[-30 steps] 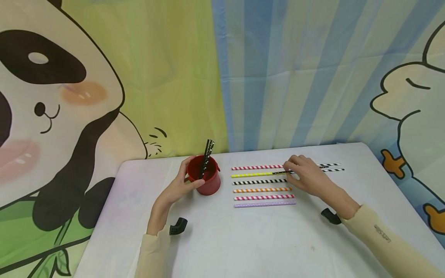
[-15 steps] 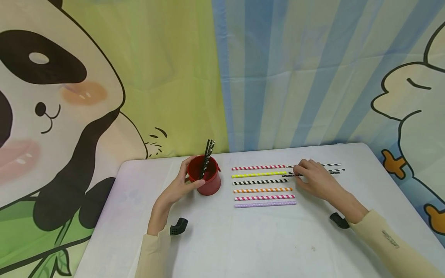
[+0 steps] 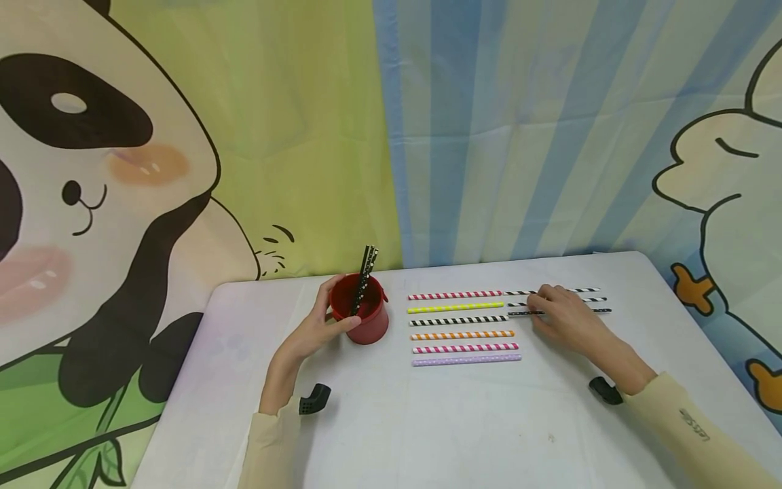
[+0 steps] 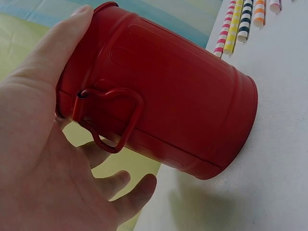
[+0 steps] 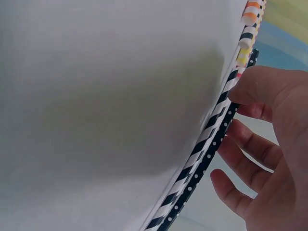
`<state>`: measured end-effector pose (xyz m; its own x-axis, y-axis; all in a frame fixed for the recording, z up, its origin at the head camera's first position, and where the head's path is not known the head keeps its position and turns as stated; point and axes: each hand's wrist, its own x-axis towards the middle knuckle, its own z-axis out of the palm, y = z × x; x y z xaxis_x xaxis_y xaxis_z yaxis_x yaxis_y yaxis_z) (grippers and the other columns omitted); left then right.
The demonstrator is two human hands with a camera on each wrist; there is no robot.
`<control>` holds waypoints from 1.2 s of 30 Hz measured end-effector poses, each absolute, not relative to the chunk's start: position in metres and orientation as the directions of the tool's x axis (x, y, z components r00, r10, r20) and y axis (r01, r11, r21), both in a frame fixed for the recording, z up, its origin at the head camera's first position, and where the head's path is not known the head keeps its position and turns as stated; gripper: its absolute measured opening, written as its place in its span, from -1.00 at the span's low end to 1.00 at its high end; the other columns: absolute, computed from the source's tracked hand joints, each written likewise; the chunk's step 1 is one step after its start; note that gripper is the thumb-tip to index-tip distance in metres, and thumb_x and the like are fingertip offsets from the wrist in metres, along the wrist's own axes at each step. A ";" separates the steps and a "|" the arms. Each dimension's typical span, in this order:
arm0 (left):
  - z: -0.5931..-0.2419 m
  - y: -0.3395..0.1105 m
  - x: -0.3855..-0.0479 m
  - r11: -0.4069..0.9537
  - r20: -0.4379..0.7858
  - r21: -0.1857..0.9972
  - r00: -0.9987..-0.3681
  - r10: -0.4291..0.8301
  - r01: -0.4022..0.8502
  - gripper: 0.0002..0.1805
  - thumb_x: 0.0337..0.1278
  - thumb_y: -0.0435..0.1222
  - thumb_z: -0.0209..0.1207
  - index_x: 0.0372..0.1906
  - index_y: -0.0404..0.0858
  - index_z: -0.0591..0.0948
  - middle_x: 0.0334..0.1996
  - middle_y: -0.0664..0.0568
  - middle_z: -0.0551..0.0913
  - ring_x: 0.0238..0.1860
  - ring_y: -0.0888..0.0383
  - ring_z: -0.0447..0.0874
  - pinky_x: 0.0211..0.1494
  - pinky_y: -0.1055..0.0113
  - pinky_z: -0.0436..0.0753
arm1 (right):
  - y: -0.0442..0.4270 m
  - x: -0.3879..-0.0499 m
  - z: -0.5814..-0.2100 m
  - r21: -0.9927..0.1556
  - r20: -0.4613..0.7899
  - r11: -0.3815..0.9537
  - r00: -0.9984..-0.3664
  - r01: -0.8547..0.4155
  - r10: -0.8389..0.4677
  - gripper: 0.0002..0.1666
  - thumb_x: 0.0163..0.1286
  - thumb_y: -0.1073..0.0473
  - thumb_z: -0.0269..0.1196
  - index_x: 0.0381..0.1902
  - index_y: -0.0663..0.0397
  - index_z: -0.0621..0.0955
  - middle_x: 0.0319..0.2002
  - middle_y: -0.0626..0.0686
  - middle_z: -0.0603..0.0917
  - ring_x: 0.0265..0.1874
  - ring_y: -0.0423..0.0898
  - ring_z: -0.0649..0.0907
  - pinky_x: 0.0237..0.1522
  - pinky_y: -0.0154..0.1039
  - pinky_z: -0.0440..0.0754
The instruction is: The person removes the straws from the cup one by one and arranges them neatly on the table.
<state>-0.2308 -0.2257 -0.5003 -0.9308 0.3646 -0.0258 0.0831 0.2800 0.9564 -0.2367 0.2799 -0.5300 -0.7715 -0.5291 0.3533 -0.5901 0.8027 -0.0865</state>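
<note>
My left hand holds a small red metal bucket at the rim, thumb on its near side. In the left wrist view, the bucket shows a wire handle, and some fingers hang apart from its wall. Black dotted straws stand leaning inside it. On the right, my right hand pinches another black dotted straw low over the table, below two black-and-white striped straws. The right wrist view has this dotted straw between thumb and fingers, alongside a striped straw.
Left of my right hand lies a column of straws: red striped, yellow, black striped, orange, pink and lilac. A printed curtain hangs behind the white table.
My right hand has moved right and toward me with the dotted straw, from over the yellow straw to below the striped pair. The left hand and bucket stay put.
</note>
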 end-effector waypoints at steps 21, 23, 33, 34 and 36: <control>-0.501 -0.225 -0.230 0.282 -0.019 0.955 -0.931 0.364 0.090 -0.03 0.25 -0.20 0.32 0.58 0.06 -0.05 0.50 0.06 0.17 0.56 -0.03 0.01 0.54 -0.35 0.06 | 0.285 -0.235 -0.533 -0.110 0.299 0.823 -0.808 -0.557 -0.507 -0.78 0.14 0.30 0.42 -0.32 -0.05 0.60 -0.31 0.00 0.57 -0.34 0.01 0.56 -0.25 -0.01 0.53; -0.501 -0.226 -0.230 0.283 -0.018 0.955 -0.931 0.365 0.092 -0.02 0.25 -0.21 0.32 0.58 0.05 -0.06 0.50 0.06 0.17 0.57 -0.03 0.01 0.54 -0.36 0.06 | 0.285 -0.235 -0.532 -0.110 0.302 0.822 -0.807 -0.559 -0.508 -0.77 0.13 0.31 0.42 -0.32 -0.05 0.60 -0.31 0.00 0.57 -0.34 0.02 0.56 -0.25 0.00 0.53; -0.500 -0.225 -0.230 0.291 -0.028 0.953 -0.932 0.362 0.084 -0.02 0.25 -0.17 0.33 0.58 0.07 -0.05 0.49 0.08 0.16 0.57 -0.02 0.00 0.53 -0.36 0.07 | 0.285 -0.235 -0.533 -0.118 0.291 0.827 -0.815 -0.550 -0.501 -0.79 0.15 0.29 0.41 -0.30 -0.04 0.61 -0.25 0.04 0.62 -0.30 0.05 0.58 -0.23 0.03 0.55; -0.500 -0.225 -0.230 0.289 -0.029 0.954 -0.932 0.361 0.083 -0.02 0.24 -0.18 0.33 0.58 0.08 -0.05 0.50 0.08 0.16 0.57 -0.02 0.00 0.54 -0.36 0.06 | 0.284 -0.235 -0.532 -0.116 0.293 0.826 -0.814 -0.552 -0.502 -0.79 0.15 0.29 0.41 -0.30 -0.04 0.61 -0.25 0.04 0.62 -0.30 0.05 0.59 -0.23 0.03 0.55; -0.499 -0.225 -0.230 0.289 -0.031 0.954 -0.933 0.359 0.079 -0.03 0.24 -0.17 0.33 0.57 0.12 -0.03 0.50 0.08 0.16 0.57 -0.02 0.00 0.54 -0.35 0.07 | 0.285 -0.235 -0.532 -0.116 0.300 0.822 -0.809 -0.557 -0.506 -0.78 0.13 0.30 0.41 -0.31 -0.03 0.60 -0.26 0.05 0.62 -0.30 0.06 0.59 -0.23 0.04 0.55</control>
<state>-0.2301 -0.2250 -0.4995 -0.9329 0.3589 -0.0313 0.0793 0.2894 0.9539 -0.2349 0.2845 -0.5319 -0.8089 -0.5057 0.3000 -0.5571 0.8223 -0.1158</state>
